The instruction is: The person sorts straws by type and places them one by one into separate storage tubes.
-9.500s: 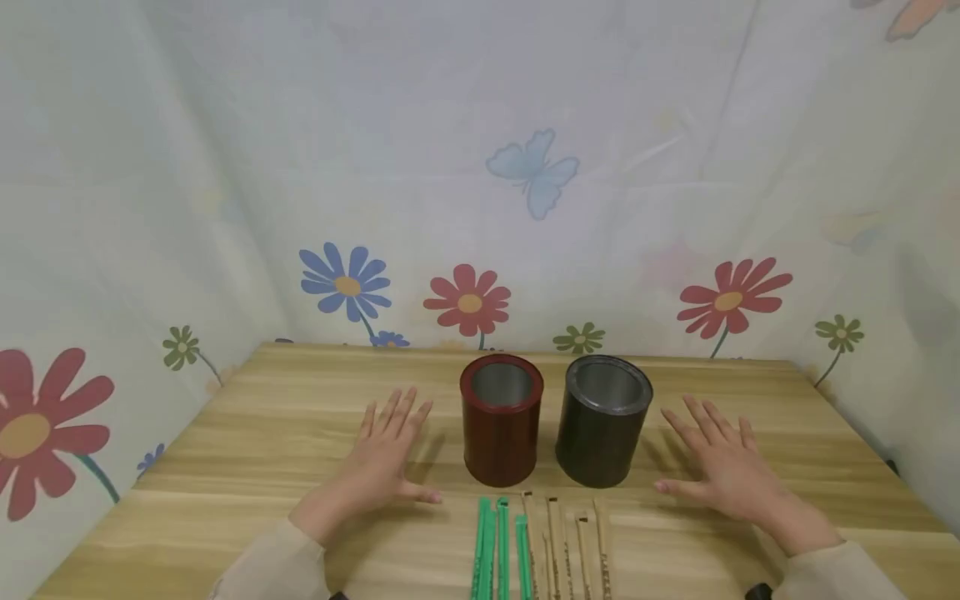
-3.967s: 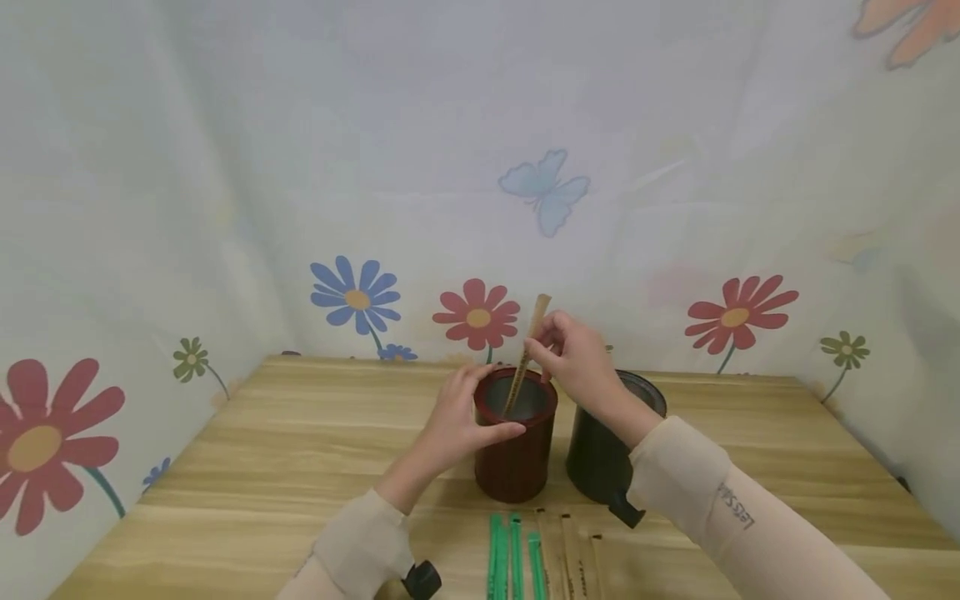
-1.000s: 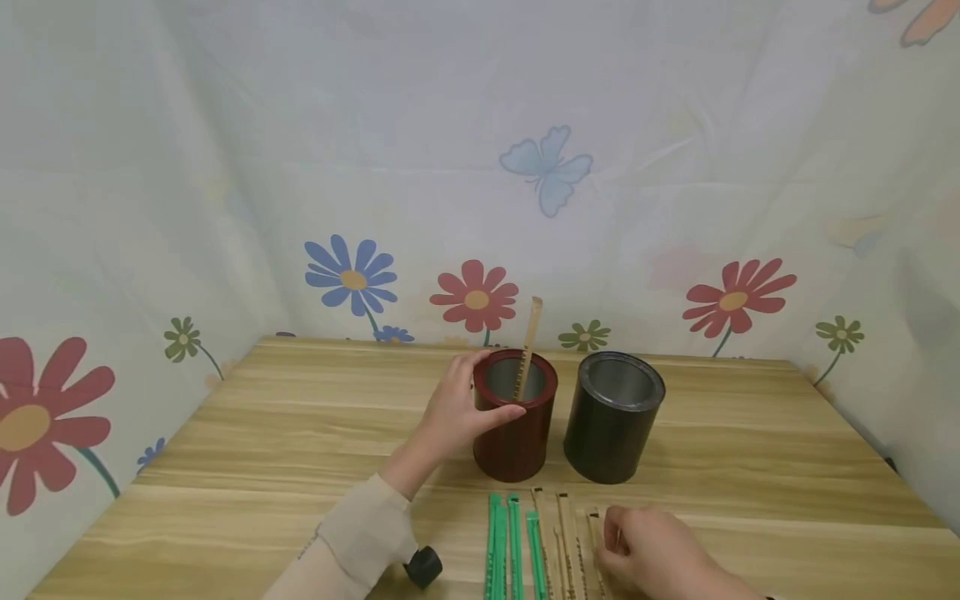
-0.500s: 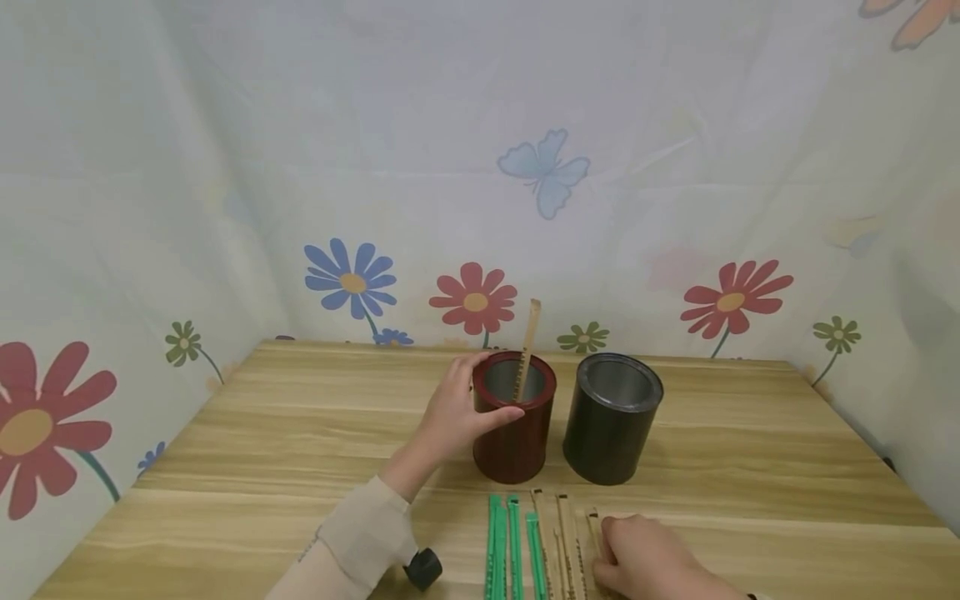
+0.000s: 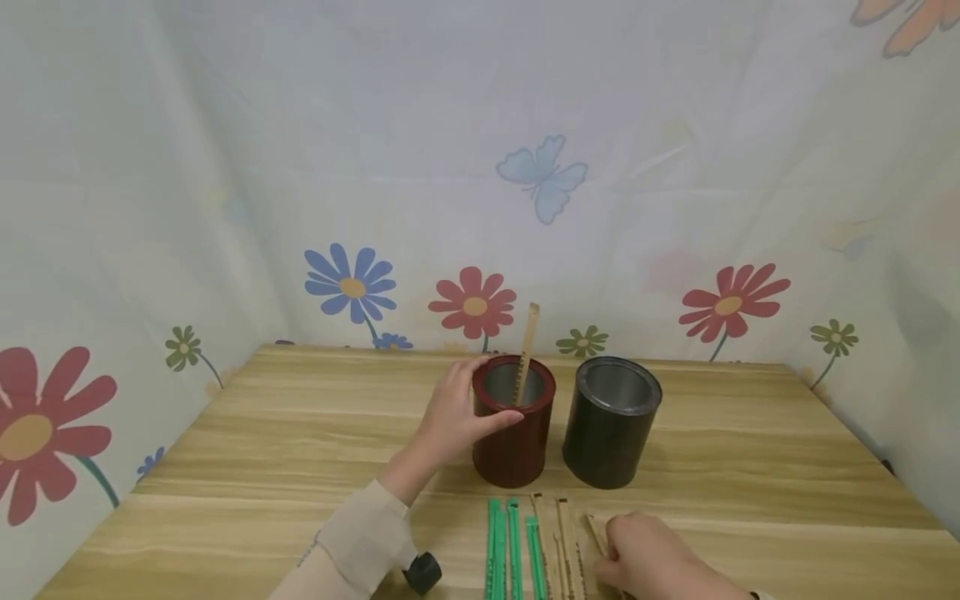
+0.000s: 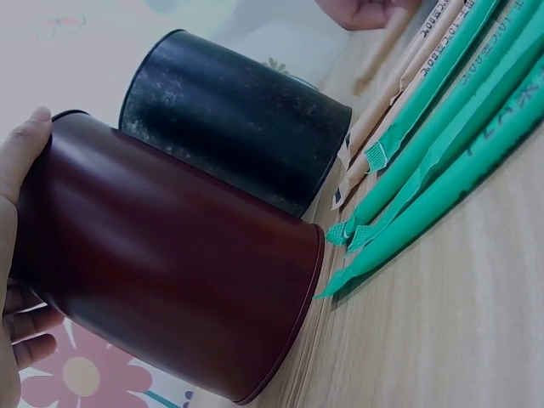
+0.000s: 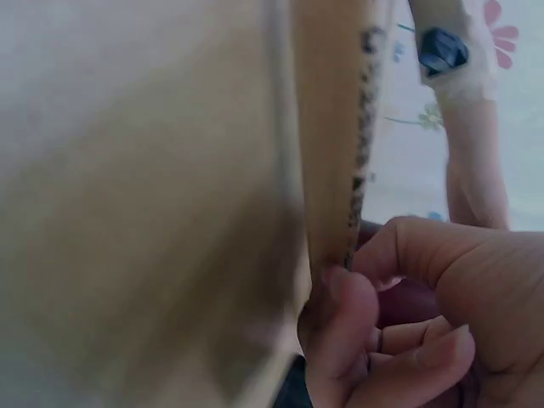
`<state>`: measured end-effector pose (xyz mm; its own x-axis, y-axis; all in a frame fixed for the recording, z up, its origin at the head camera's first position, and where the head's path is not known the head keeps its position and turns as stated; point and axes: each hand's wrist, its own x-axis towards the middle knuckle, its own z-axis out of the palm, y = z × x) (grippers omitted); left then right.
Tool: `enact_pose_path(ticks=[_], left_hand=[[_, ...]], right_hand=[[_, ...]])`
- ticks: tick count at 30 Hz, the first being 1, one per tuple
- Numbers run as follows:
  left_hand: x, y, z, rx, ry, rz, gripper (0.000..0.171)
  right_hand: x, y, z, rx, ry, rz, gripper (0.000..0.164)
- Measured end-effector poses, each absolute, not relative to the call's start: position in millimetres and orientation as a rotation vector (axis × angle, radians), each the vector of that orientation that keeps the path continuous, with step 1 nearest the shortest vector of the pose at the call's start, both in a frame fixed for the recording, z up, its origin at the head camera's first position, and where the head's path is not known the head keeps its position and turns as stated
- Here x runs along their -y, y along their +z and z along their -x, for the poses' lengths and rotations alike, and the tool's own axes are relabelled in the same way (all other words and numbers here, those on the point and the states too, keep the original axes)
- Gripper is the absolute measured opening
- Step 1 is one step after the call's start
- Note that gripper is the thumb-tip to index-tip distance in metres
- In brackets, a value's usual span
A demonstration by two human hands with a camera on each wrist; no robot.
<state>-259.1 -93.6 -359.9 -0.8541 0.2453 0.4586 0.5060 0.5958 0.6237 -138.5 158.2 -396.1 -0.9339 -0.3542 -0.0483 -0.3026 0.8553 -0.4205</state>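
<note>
My left hand [image 5: 447, 410] grips the rim of a dark red can [image 5: 510, 450], thumb on the near side and fingers at the far left. One brown paper-wrapped straw [image 5: 527, 343] stands tilted inside that can, its upper part above the rim. At the table's front, my right hand [image 5: 647, 554] pinches another brown paper-wrapped straw [image 5: 596, 533] between thumb and fingers. The right wrist view shows this straw [image 7: 327, 127] up close, with dark print along its side. To the right of the red can stands a black can [image 5: 607, 442].
Several green-wrapped straws [image 5: 498, 550] lie side by side in front of the red can, with more brown-wrapped straws [image 5: 567, 542] just right of them. The wooden table [image 5: 300, 442] ends at a floral cloth [image 5: 637, 167] behind.
Earlier, the right hand held a brown straw in the red can; it has since come down to the front row. Over the last second it has pinched another straw, which now lies more slanted.
</note>
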Motion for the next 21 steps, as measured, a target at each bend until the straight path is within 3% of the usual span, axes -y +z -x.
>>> enact_pose_path(ticks=[21], left_hand=[[94, -358, 257, 2.51, -1.13, 0.606, 0.086]], right_hand=[[-176, -304, 152, -2.774, -1.056, 0.552, 0.006]])
